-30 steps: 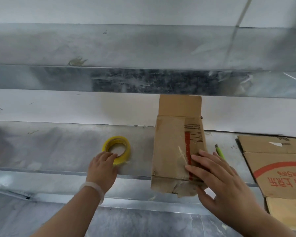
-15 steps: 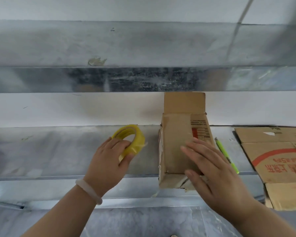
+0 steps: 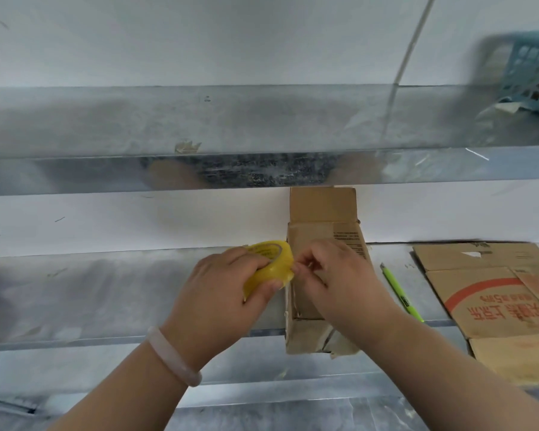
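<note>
One tape roll [image 3: 271, 262] is clasped in the left grip [image 3: 224, 293], held above the shelf [image 3: 106, 290] just beside one cardboard box [image 3: 321, 213]. The right grip [image 3: 333, 275] pinches the roll's edge. One green pen [image 3: 400, 293] lies right of the box.

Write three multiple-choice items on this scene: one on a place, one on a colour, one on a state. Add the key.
1. Where does the green pen lie?
A. inside a cup
B. on the shelf, between the small box and the flat cardboard
C. on the floor

2. What colour is the tape roll?
A. yellow
B. red
C. white

3. What is the left hand doing?
A. lying flat on the shelf
B. gripping the tape roll
C. holding the pen

Key: 1 B, the pen lies on the metal just right of the box; 2 A, the roll is plainly yellow; 3 B, fingers and thumb curl round the roll.
</note>
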Demonstrator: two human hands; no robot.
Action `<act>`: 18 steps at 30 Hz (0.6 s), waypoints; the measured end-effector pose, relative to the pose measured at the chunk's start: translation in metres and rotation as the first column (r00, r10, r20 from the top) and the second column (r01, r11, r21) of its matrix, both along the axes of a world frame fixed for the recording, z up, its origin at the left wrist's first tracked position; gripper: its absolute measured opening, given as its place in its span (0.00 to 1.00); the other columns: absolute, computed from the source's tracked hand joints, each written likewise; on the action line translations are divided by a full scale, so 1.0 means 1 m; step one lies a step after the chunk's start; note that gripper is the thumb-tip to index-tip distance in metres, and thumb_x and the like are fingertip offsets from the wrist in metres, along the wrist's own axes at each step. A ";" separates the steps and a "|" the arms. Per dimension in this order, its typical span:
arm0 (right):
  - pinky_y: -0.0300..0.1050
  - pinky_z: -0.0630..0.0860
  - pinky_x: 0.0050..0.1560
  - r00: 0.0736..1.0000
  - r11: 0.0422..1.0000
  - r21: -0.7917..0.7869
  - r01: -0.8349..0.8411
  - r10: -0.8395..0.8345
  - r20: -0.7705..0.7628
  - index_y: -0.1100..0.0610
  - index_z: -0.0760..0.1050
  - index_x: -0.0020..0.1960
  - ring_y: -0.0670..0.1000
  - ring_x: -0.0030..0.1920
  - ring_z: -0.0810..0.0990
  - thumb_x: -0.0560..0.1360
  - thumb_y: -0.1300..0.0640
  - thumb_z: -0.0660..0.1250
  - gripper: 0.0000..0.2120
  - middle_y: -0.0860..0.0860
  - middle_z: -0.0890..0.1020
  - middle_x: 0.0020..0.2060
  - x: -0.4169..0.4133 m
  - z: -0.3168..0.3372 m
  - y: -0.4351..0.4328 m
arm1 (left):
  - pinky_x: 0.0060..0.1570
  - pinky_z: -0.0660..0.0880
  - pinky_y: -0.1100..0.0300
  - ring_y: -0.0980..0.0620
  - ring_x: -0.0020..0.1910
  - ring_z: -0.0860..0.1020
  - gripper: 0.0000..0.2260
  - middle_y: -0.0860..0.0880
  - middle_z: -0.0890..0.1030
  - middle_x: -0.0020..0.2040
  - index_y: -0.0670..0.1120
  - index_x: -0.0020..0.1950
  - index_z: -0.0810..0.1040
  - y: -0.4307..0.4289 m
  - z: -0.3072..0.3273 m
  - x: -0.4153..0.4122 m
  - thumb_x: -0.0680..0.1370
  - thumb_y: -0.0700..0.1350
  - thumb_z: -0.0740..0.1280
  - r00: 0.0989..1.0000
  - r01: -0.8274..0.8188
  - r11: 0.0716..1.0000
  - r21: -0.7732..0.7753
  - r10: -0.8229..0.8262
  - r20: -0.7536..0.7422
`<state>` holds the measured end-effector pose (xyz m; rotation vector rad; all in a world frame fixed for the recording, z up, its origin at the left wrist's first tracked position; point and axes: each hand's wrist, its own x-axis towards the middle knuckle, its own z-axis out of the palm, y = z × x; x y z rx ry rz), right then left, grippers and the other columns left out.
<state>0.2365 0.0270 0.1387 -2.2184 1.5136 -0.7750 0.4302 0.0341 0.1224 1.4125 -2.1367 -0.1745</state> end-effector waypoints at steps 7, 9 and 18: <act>0.28 0.69 0.38 0.986 0.982 0.185 0.043 -0.072 0.152 0.44 0.71 0.38 0.37 0.39 0.75 0.78 0.53 0.66 0.11 0.43 0.78 0.34 -0.011 0.019 0.014 | 0.33 0.65 0.66 0.59 0.36 0.73 0.27 0.59 0.73 0.36 0.57 0.46 0.79 0.002 0.019 -0.002 0.70 0.72 0.50 0.986 -0.126 0.991 0.040 0.121 0.116; 0.34 0.75 0.44 0.959 0.960 0.275 0.048 -0.121 0.257 0.46 0.74 0.40 0.41 0.40 0.80 0.79 0.52 0.65 0.08 0.46 0.82 0.37 -0.011 0.022 0.018 | 0.32 0.66 0.64 0.59 0.35 0.72 0.27 0.58 0.73 0.34 0.56 0.43 0.79 0.003 0.023 -0.005 0.69 0.73 0.50 0.984 -0.137 0.989 0.054 0.130 0.120; 0.53 0.82 0.50 0.886 0.925 0.370 0.084 -0.239 0.396 0.53 0.78 0.43 0.48 0.40 0.85 0.72 0.50 0.73 0.07 0.48 0.85 0.37 -0.015 0.029 0.024 | 0.33 0.68 0.65 0.61 0.35 0.72 0.29 0.58 0.74 0.34 0.57 0.42 0.78 0.008 0.032 -0.003 0.64 0.77 0.51 0.990 -0.067 0.997 0.037 0.062 0.126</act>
